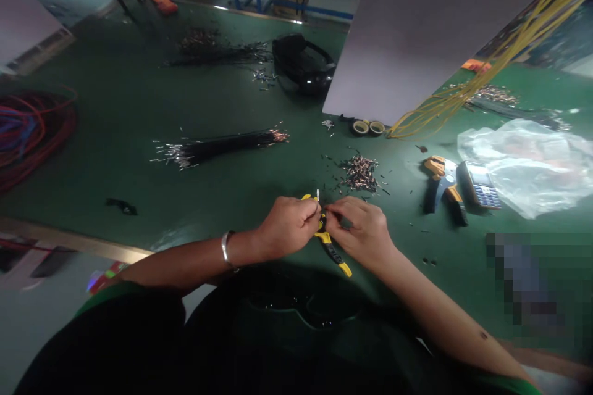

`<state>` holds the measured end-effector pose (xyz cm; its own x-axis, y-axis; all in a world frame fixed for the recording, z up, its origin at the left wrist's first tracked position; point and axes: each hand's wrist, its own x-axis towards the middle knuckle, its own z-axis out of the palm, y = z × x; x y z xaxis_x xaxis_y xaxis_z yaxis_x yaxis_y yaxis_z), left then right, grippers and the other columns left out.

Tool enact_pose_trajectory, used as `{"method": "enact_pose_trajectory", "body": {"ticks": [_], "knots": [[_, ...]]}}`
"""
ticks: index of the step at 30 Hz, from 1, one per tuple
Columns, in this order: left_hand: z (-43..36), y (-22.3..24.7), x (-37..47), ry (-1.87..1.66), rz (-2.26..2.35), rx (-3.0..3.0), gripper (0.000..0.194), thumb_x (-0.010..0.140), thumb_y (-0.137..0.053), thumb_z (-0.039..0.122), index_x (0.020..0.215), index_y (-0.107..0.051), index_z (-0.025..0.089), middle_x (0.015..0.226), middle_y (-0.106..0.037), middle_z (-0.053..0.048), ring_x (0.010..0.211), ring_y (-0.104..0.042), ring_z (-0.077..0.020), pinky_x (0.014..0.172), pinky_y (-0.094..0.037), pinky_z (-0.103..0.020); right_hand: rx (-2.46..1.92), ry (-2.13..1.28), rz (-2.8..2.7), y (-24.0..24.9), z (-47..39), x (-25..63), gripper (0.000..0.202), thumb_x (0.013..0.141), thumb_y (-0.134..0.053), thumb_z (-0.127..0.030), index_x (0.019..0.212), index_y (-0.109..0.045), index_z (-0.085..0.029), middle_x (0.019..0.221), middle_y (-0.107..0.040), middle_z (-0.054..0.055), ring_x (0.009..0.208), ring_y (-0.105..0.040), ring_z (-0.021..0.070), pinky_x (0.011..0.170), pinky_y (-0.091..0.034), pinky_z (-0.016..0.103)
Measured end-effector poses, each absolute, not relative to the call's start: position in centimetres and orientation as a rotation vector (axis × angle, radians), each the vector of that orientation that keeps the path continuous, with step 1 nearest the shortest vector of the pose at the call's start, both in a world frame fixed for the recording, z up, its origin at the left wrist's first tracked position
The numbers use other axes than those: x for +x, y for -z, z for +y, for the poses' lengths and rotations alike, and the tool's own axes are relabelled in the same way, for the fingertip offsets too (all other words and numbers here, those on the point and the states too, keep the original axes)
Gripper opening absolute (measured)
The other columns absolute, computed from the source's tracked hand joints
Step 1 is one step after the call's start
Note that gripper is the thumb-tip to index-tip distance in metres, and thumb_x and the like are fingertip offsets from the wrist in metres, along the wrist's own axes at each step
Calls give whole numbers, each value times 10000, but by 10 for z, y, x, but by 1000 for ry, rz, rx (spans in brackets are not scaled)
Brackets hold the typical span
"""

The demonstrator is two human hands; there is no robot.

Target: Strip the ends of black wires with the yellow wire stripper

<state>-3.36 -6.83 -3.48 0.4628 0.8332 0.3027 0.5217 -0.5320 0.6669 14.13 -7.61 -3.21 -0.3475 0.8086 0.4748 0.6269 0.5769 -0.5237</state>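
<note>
My left hand (290, 225) is closed in a pinch, and a small silver wire terminal (317, 194) sticks up from its fingertips. Close beside it, my right hand (364, 228) also pinches, its thumb and forefinger nearly touching the left fingers; what lies between them is too small to make out. Under and between both hands lies a yellow-and-black hand tool (331, 250), its head partly hidden by the fingers. Just beyond the right hand is a pile of short dark wire pieces with coppery ends (360, 173).
A bundle of black wires (222, 145) with silver tips lies left on the green table (120, 105). To the right are an orange-and-grey wire stripper (447, 185), a keypad phone (482, 185) and a clear plastic bag (537, 160). Yellow wires (500, 74) hang beside a pale panel (417, 31).
</note>
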Motion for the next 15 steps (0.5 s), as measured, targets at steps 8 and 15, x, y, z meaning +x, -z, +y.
{"method": "enact_pose_trajectory", "body": {"ticks": [8,15], "knots": [[-75,39,-29,-925,1045,2155,255,845,-475,123,594,-488,162,510,-512,34,464,-424,-67,495,-344,-197,-1070,-169,-2053,41,-73,140,192,711,-512,-67,581,-555,-203,559,-598,0,536,-563,132,535,-463,261],[-75,41,-25,-955,1056,2036,286,822,-490,102,546,-433,152,489,-404,56,466,-339,-50,465,-288,-178,-1028,-203,-2044,46,-72,141,201,698,-527,-53,568,-519,-206,559,-579,0,536,-551,132,516,-443,266]]}}
